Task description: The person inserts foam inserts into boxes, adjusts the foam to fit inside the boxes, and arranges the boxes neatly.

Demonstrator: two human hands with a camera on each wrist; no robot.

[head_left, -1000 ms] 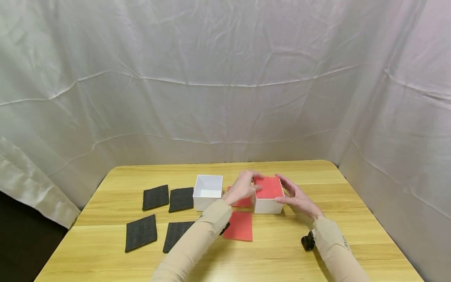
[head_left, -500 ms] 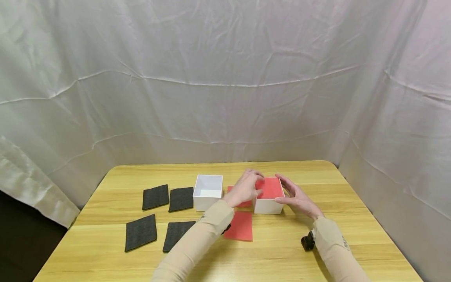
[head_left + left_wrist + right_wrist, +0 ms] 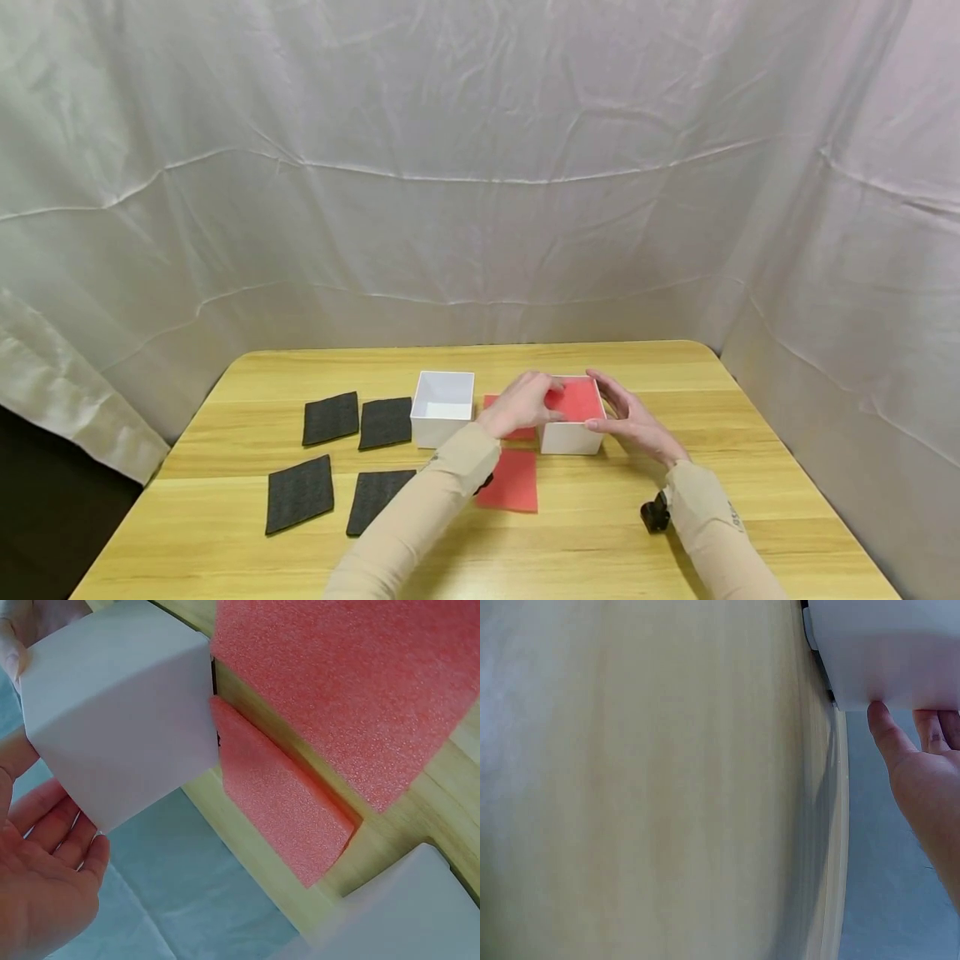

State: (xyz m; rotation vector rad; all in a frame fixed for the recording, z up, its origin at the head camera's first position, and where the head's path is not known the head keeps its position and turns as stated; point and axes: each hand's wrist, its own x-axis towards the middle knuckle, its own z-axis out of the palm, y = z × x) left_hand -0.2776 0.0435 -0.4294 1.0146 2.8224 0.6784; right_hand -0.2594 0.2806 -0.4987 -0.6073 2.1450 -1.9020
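Observation:
A white box [image 3: 568,439] stands right of the table's middle, a red foam sheet [image 3: 579,400] lying flat inside near its rim. My left hand [image 3: 522,404] reaches over the box's left side, fingertips and thumb spread apart on the sheet. In the left wrist view, the fingers of my left hand [image 3: 49,862] are partly hidden behind the white box [image 3: 124,720]. My right hand [image 3: 633,423] holds the box's right side, thumb at the front corner and fingers at the back. The right wrist view shows my right hand [image 3: 926,776] with its fingertips against the box wall [image 3: 892,667].
Another white box [image 3: 442,429], its inside bare, stands to the left. Between the boxes lies a red foam sheet [image 3: 520,432], with another red sheet [image 3: 510,482] nearer me. Several black foam squares, such as one black square [image 3: 300,494], lie on the wooden table [image 3: 600,533] at left.
My left hand lifted slightly off the sheet, then came down again nearer the box's front. The sheet now sits a little lower in the box. My right hand has kept its place.

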